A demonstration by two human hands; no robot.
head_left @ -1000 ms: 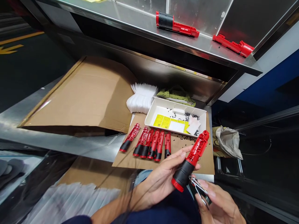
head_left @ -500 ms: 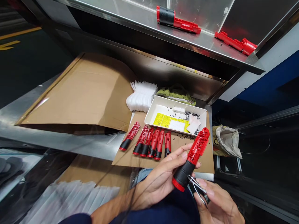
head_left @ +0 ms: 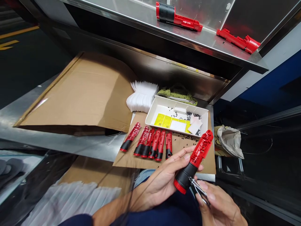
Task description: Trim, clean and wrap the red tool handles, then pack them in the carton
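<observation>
My left hand (head_left: 164, 179) is closed around a red and black plastic tool housing (head_left: 184, 174), tilted with its open red end up and its red-rimmed black end down. In my right hand (head_left: 221, 201) is a pair of shiny metal tweezers (head_left: 198, 188). Their tips touch, or nearly touch, the side of the housing's black sleeve; any small part between them cannot be made out. Beyond my hands, several similar housings (head_left: 155, 142) lie in a row on a cardboard sheet (head_left: 131, 161). Behind the held housing sits a white tray (head_left: 150, 117) with small black pieces and yellow labels.
A stack of white foam sheets (head_left: 142, 97) and a green patterned pouch (head_left: 178, 97) stand behind the tray. To the left is a large cardboard box (head_left: 77, 94). Two red housing parts (head_left: 188, 23) rest on the metal shelf (head_left: 211, 45). A paper bag (head_left: 229, 141) stands at right.
The held housing has tilted slightly, its upper end moving a little right. The tweezers' arms look closer together, with their tips still at the black sleeve.
</observation>
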